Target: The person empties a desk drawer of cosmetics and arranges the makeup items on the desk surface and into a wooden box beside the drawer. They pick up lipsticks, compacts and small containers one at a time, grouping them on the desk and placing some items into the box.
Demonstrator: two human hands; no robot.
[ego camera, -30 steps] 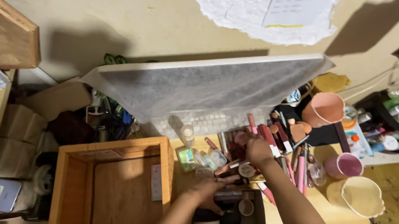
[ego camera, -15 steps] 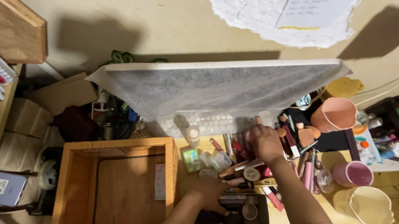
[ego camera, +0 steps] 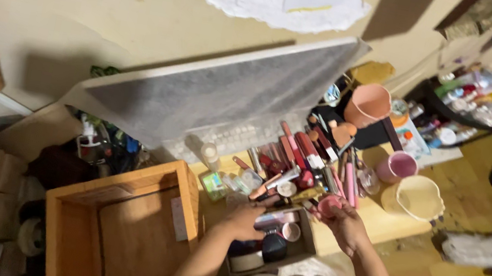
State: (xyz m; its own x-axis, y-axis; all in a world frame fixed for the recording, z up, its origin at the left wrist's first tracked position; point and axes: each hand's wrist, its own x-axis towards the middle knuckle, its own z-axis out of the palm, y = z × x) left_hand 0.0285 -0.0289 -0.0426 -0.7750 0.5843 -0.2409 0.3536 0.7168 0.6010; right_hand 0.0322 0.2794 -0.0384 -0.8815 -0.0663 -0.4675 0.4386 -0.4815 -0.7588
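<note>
Item: small pink round compact (ego camera: 328,204), pinched in my right hand (ego camera: 346,226) fingertips, above the dark tray's (ego camera: 307,244) right edge. My left hand (ego camera: 245,220) closes around a silvery tube (ego camera: 275,219), over that tray, beside the wooden box (ego camera: 108,228).

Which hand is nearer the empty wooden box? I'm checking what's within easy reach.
Left. The left hand hovers just right of the wooden box, over the cosmetics tray; the right hand is farther right, holding a small pink item.

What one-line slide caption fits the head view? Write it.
Right hand holds a small round pink compact; left hand rests over a cluttered dark tray beside an open wooden box.
</note>
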